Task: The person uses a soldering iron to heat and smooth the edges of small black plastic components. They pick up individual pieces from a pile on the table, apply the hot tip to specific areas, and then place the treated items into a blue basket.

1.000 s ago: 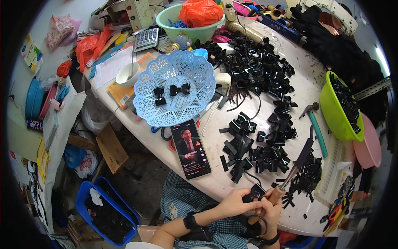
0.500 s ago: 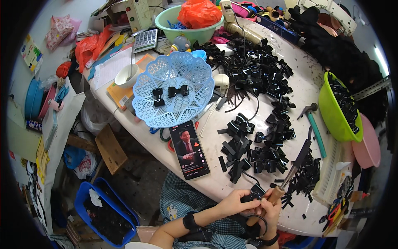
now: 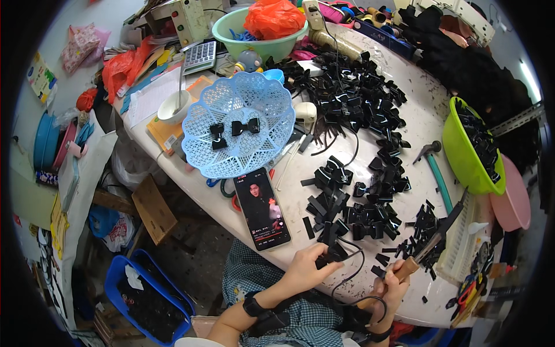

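So the left hand [image 3: 306,270] is over at the near edge of the pile, thumb and index finger spread around a small black piece [image 3: 333,251], which sits right at the fingertips and in front of the rest of the hand. Honestly can't tell if it's pinched or just being touched, since it's black on black and blends straight into the glossy black bows [image 3: 370,222] and loose strips right behind it. The right hand is easier: fingers [image 3: 391,279] wrapped round the wooden handle [image 3: 408,268] of a tool with a metal shaft [image 3: 428,250] and a dark, blade-like end. Handle's in the fist, shaft slants up and away to the right, past the scatter of short black strips [image 3: 413,232]. The far tip is tough to make out because it overlaps the lime-green basin [image 3: 461,173] from this angle, so no clue whether it touches anything. The lower fingers of that hand are mostly tucked out of sight. A black cord [image 3: 362,257] loops across between the hands; one end gets lost in the bows, the other around the right wrist. Both forearms run off the bottom, and the dark fisheye rim eats the corners.
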Demonstrator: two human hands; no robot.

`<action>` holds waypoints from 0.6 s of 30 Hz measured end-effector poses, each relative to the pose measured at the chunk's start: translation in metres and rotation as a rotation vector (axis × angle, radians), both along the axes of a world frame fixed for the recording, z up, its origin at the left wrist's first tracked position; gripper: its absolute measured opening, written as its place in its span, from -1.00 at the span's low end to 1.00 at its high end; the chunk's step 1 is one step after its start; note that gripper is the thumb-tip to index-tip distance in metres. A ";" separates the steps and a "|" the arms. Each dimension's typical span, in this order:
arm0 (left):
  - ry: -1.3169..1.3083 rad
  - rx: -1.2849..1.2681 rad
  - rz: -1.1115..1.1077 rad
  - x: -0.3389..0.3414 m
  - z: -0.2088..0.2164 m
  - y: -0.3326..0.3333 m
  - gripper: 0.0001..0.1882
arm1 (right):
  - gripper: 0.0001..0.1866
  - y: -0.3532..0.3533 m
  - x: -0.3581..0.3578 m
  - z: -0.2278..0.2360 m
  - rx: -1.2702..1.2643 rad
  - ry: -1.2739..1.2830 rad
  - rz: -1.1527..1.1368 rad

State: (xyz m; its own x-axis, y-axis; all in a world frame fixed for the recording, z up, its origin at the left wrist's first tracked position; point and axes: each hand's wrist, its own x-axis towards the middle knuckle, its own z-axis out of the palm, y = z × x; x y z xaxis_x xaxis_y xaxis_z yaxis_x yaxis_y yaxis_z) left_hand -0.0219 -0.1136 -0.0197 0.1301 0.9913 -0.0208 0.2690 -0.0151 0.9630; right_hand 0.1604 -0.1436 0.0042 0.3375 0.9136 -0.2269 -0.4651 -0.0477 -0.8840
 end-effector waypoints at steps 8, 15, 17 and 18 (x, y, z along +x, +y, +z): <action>-0.509 -0.453 -0.305 0.030 0.010 -0.011 -0.75 | -0.80 -0.004 -0.016 0.003 -0.082 -0.152 0.245; -0.641 -0.522 -0.328 0.031 0.012 -0.011 -0.76 | -0.79 -0.006 -0.015 -0.002 -0.087 -0.101 0.299; -0.568 -0.436 -0.368 0.029 0.012 -0.009 -0.77 | -0.78 -0.005 -0.015 -0.002 -0.126 -0.058 0.292; -0.532 -0.393 -0.388 0.028 0.012 -0.008 -0.78 | -0.77 -0.005 -0.014 -0.003 -0.124 -0.043 0.297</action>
State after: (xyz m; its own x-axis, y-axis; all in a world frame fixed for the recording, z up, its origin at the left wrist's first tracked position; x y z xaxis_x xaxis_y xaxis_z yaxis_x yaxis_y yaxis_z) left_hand 0.0063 -0.1214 -0.0082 0.5581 0.8054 -0.1998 -0.1873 0.3568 0.9152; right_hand 0.1468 -0.1491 0.0009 0.0718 0.9400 -0.3336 -0.3767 -0.2842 -0.8817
